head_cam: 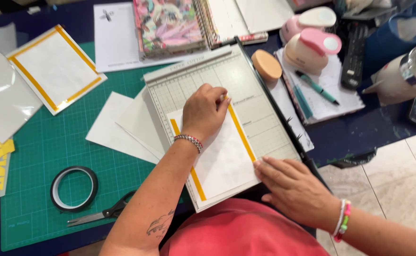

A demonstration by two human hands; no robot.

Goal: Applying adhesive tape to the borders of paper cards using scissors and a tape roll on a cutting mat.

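We took the paper cutter (pixel 260 118) as our landmark, a pale gridded board lying at a slant on the green cutting mat (pixel 42 151). On its bed lay a white sheet edged with yellow tape strips (pixel 224 161). Our left hand (pixel 205 111) rested on the upper part of that sheet, knuckles up, fingers curled downward with the tips pinching or pressing the top end of the right-hand yellow strip; we could not tell which, since the fingertips were mostly hidden under the hand. Our right hand (pixel 293 187) lay flat and open-palmed at the cutter's near right corner, fingertips touching the sheet's lower right edge, grasping nothing.

The sheet's left yellow strip ran under the left wrist (its middle stretch was covered), and the sheet's near edge overhung the cutter toward a red garment (pixel 236 232).

Left of the cutter lay loose white sheets (pixel 118 128), partly tucked beneath it. Farther left and nearer to us sat a tape roll (pixel 74 188) and scissors (pixel 103 214), whose handles were hidden by the left forearm. Above the cutter's far left lay another yellow-bordered card (pixel 56 66). Just beyond its far right end lay a round peach-coloured disc (pixel 266 65), with two pink paper punches (pixel 312 45) behind that.
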